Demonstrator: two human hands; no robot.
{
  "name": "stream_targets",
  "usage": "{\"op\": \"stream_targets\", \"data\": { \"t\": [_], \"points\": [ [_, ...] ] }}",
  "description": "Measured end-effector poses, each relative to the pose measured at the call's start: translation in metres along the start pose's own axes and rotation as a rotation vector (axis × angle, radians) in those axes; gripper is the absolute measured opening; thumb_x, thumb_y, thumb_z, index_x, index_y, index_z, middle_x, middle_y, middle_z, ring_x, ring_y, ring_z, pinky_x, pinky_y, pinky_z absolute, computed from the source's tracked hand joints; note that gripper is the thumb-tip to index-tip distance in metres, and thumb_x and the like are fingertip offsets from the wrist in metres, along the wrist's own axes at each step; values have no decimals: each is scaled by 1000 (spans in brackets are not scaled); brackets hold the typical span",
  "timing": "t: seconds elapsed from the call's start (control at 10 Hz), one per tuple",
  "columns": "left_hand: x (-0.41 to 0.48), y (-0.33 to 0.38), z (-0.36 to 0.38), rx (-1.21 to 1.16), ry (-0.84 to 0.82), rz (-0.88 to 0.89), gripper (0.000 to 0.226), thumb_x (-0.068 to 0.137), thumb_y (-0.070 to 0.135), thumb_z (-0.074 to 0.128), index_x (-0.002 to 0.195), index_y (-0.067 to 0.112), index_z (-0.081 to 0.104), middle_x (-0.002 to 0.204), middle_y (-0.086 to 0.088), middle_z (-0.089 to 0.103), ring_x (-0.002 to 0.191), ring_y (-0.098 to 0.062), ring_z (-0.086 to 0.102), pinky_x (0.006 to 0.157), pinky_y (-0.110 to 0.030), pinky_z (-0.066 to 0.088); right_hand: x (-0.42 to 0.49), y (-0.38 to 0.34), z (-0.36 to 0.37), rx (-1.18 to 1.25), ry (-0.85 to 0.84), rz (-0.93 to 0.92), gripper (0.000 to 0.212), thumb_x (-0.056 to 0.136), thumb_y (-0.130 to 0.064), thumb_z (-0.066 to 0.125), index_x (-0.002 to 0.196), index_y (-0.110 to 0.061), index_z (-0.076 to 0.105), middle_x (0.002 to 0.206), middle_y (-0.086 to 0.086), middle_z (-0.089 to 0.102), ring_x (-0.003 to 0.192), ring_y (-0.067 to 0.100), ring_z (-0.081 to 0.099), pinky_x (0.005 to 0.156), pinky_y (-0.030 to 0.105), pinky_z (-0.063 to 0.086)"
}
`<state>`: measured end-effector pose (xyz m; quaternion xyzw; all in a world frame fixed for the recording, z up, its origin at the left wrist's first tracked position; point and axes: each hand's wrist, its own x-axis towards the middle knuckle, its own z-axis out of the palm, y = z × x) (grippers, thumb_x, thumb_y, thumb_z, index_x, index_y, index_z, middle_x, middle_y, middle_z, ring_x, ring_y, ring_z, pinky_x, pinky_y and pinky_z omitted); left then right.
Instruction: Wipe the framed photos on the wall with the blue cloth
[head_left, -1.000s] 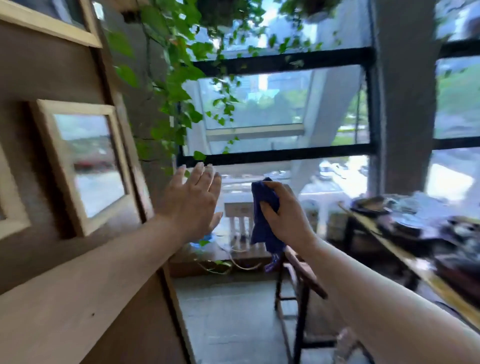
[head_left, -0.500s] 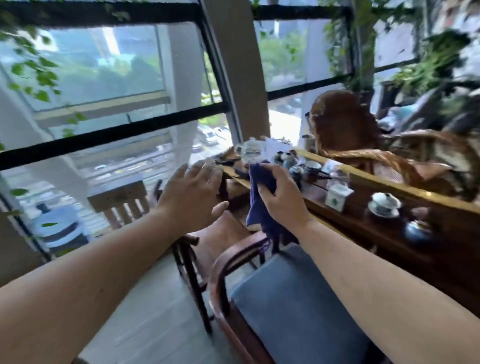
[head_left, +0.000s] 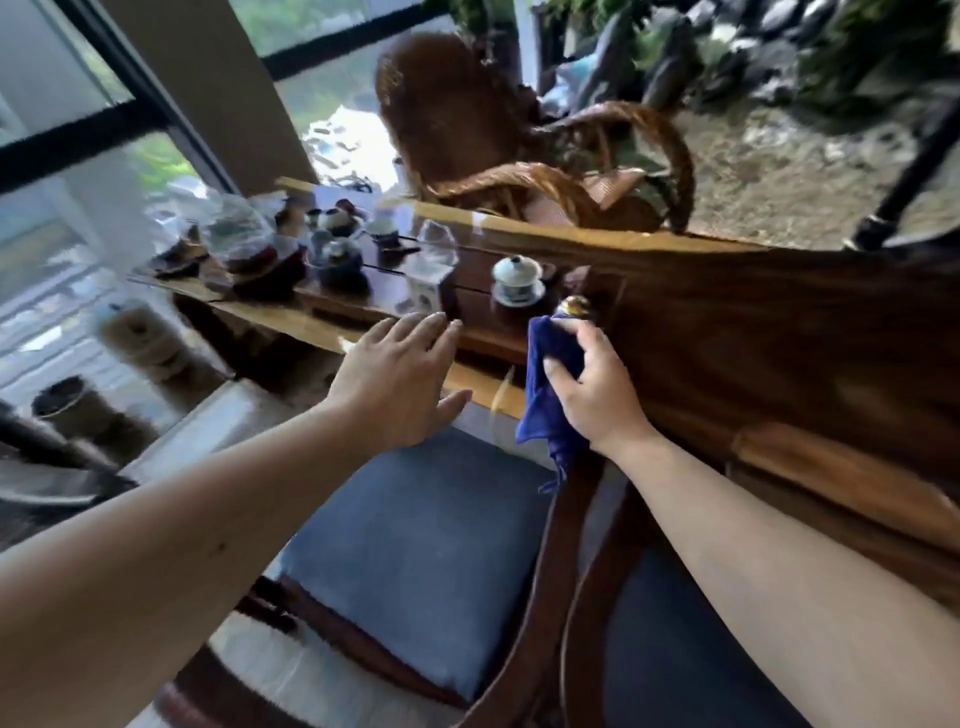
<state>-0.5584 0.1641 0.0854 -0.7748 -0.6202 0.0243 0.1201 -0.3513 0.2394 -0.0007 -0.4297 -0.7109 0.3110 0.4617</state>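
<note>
My right hand (head_left: 597, 389) grips the bunched blue cloth (head_left: 548, 395), which hangs down over the near edge of a long wooden table (head_left: 753, 332). To its left my left hand (head_left: 400, 379) is held flat with the fingers spread and nothing in it, hovering over the table's front edge. No framed photos or wall are in view.
A wooden chair with a blue seat cushion (head_left: 431, 561) stands directly below my arms. Tea ware sits on the table: a white lidded cup (head_left: 516, 278), pots and small cups (head_left: 337, 254). A wicker rocking chair (head_left: 519, 140) stands behind the table, windows at left.
My view has swung right and down, away from the wall with the framed photos, past the window to the table and chair. Both hands keep their pose; the cloth stays in my right hand.
</note>
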Motion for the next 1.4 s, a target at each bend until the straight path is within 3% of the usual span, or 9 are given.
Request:
{"op": "stream_targets", "data": {
  "t": [0.2, 0.4, 0.5, 0.6, 0.7, 0.9, 1.1, 1.2, 1.4],
  "points": [
    [63, 78, 47, -143, -23, 101, 71, 85, 54, 48, 138, 8, 42, 140, -12, 51, 131, -29, 44, 106, -44, 37, -19, 98, -97, -161, 128, 151, 37, 82, -6, 58, 119, -11, 54, 116, 4, 52, 107, 6, 45, 92, 3, 26],
    [94, 133, 88, -200, -54, 180, 70, 87, 54, 50, 141, 11, 40, 143, -10, 48, 133, -27, 41, 106, -42, 36, -41, 177, -191, -395, 198, 187, 38, 81, -5, 59, 119, -5, 54, 115, 18, 53, 108, 19, 48, 95, 8, 25],
    [104, 155, 103, -208, -84, 208, 71, 87, 54, 49, 143, 11, 37, 146, -10, 45, 135, -26, 37, 108, -42, 33, -56, 203, -232, -540, 129, 201, 40, 80, 4, 59, 118, -7, 55, 116, 19, 51, 107, 28, 50, 94, 16, 29],
    [111, 174, 116, -213, -113, 244, 70, 88, 54, 48, 144, 12, 35, 147, -9, 43, 137, -25, 35, 109, -40, 31, -72, 224, -255, -705, -2, 173, 43, 78, 3, 60, 119, -10, 55, 118, 17, 50, 99, 35, 55, 82, 38, 46],
    [116, 192, 127, -222, -133, 280, 70, 88, 54, 47, 144, 13, 34, 147, -8, 43, 137, -25, 35, 109, -40, 31, -88, 242, -257, -842, -167, 152, 41, 76, 1, 64, 115, -13, 59, 116, 14, 53, 84, 39, 59, 61, 44, 51],
    [122, 215, 143, -206, -176, 319, 71, 88, 55, 46, 144, 12, 33, 146, -9, 44, 135, -26, 37, 108, -41, 33, -109, 264, -234, -922, -341, 156, 41, 76, -4, 65, 116, -12, 59, 116, 16, 56, 96, 41, 57, 77, 48, 49],
    [126, 226, 143, -207, -173, 345, 72, 89, 55, 45, 146, 14, 30, 148, -8, 42, 137, -25, 33, 110, -41, 31, -118, 274, -227, -1034, -432, 236, 64, 94, -32, 43, 147, -16, 11, 150, 7, 33, 136, 26, 29, 112, 50, 18],
    [126, 224, 142, -212, -181, 341, 74, 88, 58, 42, 147, 15, 27, 151, -8, 37, 140, -25, 29, 111, -42, 28, -114, 270, -228, -1106, -524, 293, 69, 94, -50, 27, 147, -19, -4, 157, 5, 16, 142, 25, 15, 113, 53, 11],
    [122, 208, 130, -122, -207, 312, 79, 88, 64, 34, 150, 20, 13, 159, -9, 18, 145, -28, 14, 117, -44, 20, -95, 231, -209, -1108, -534, 232, 77, 87, -65, 25, 147, -26, -3, 157, 12, 7, 143, 30, 7, 113, 56, 9]
  ]
}}
